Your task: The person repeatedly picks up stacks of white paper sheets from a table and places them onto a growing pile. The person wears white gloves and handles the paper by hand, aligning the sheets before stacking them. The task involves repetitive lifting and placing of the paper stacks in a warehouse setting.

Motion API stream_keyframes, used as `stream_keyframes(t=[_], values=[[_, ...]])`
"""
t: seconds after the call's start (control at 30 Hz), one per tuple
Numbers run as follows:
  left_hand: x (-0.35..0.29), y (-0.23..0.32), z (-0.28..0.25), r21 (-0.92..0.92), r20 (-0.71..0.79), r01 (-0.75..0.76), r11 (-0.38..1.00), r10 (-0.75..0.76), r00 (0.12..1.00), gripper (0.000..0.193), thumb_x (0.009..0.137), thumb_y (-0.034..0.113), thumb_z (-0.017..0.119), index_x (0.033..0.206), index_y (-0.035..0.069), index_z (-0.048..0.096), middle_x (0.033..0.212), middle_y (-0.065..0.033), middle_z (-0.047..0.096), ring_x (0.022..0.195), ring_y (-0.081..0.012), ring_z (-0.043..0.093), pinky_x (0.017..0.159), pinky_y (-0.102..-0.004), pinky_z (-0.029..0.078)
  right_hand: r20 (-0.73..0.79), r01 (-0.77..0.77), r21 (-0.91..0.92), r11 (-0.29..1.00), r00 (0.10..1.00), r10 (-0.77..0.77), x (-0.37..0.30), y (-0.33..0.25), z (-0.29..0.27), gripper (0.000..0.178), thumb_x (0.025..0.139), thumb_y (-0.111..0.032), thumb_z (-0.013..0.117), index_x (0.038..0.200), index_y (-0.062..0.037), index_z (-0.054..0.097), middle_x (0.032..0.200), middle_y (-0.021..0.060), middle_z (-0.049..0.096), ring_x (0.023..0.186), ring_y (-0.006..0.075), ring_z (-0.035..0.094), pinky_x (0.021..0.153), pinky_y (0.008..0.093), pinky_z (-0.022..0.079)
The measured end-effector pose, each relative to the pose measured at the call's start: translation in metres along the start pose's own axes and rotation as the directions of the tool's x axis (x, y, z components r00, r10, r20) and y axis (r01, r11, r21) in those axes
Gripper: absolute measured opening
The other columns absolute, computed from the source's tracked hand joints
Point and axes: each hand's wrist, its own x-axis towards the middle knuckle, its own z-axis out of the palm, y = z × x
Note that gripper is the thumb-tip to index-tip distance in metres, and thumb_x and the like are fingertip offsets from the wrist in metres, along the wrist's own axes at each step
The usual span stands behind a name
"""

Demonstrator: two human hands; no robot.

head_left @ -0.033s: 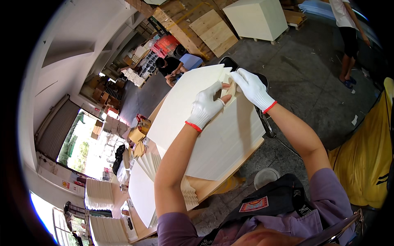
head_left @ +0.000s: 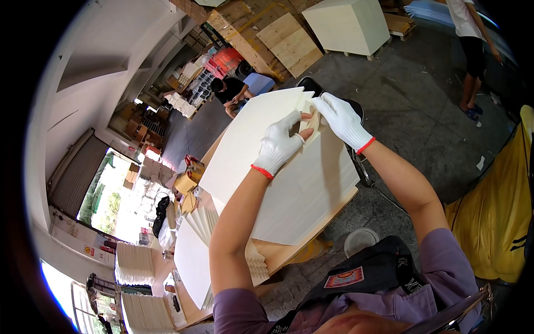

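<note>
Large cream-white sheets, thin and stiff-looking, lie in a pile [head_left: 306, 195] on a wooden table [head_left: 282, 256]. Over its left part rests an upper batch [head_left: 245, 136], its edges slightly fanned at the far corner. My left hand [head_left: 275, 146], in a white knit glove with red cuff and bare thumb and fingertip, grips the raised sheet edges [head_left: 315, 119] near that corner. My right hand [head_left: 340, 119], gloved alike, closes on the same edges from the right; its fingertips are partly hidden by the sheets.
Fanned sheets [head_left: 194, 250] lie left of my left forearm, with stacked sheets [head_left: 134, 263] beyond. A dark chair [head_left: 356, 108] stands behind the pile. A round pale bucket [head_left: 360, 240] and yellow cloth [head_left: 495, 211] are at right. One person [head_left: 231, 93] sits far off; another [head_left: 471, 53] stands far right.
</note>
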Motion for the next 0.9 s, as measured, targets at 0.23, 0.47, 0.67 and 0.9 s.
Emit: stream_keyframes(t=[0.23, 0.47, 0.67, 0.9], values=[[-0.002, 0.007, -0.001, -0.097, 0.016, 0.014, 0.995, -0.012, 1.000, 0.032, 0.091, 0.015, 0.070, 0.121, 0.007, 0.066, 0.074, 0.0026, 0.053, 0.067, -0.0076, 0.049, 0.060, -0.0270, 0.042, -0.006, 0.001, -0.012, 1.000, 1.000, -0.001, 0.000, 0.002, 0.000, 0.051, 0.102, -0.052, 0.041, 0.097, -0.0037, 0.059, 0.086, 0.0193, 0.062, 0.083, 0.0371, 0.061, 0.073, 0.0419, 0.046], [0.000, 0.000, -0.004, 0.049, -0.040, -0.054, 0.997, 0.056, 0.998, 0.031, 0.095, 0.022, 0.064, 0.125, 0.014, 0.065, 0.082, -0.0089, 0.066, 0.071, -0.0154, 0.060, 0.069, -0.0312, 0.050, 0.041, -0.055, 0.034, 0.998, 0.998, 0.054, -0.002, -0.009, -0.003, 0.051, 0.102, -0.051, 0.044, 0.095, -0.0033, 0.059, 0.082, 0.0171, 0.062, 0.080, 0.0327, 0.062, 0.072, 0.0405, 0.046], [0.003, -0.003, 0.001, 0.068, 0.022, 0.005, 0.998, -0.007, 1.000, 0.033, 0.092, 0.025, 0.068, 0.123, 0.015, 0.065, 0.085, -0.0094, 0.067, 0.074, -0.0175, 0.062, 0.073, -0.0327, 0.051, -0.007, -0.015, 0.037, 0.999, 1.000, 0.016, -0.002, 0.001, 0.000, 0.049, 0.102, -0.050, 0.046, 0.094, -0.0030, 0.058, 0.082, 0.0168, 0.062, 0.078, 0.0334, 0.061, 0.072, 0.0402, 0.046], [0.002, 0.000, -0.001, 0.029, 0.029, 0.011, 1.000, -0.011, 1.000, 0.035, 0.090, 0.024, 0.072, 0.122, 0.014, 0.065, 0.086, -0.0086, 0.068, 0.075, -0.0165, 0.063, 0.072, -0.0324, 0.051, -0.014, 0.005, 0.036, 0.999, 1.000, -0.004, -0.002, 0.001, 0.000, 0.048, 0.102, -0.049, 0.046, 0.093, -0.0031, 0.057, 0.082, 0.0167, 0.062, 0.077, 0.0334, 0.060, 0.072, 0.0402, 0.046]])
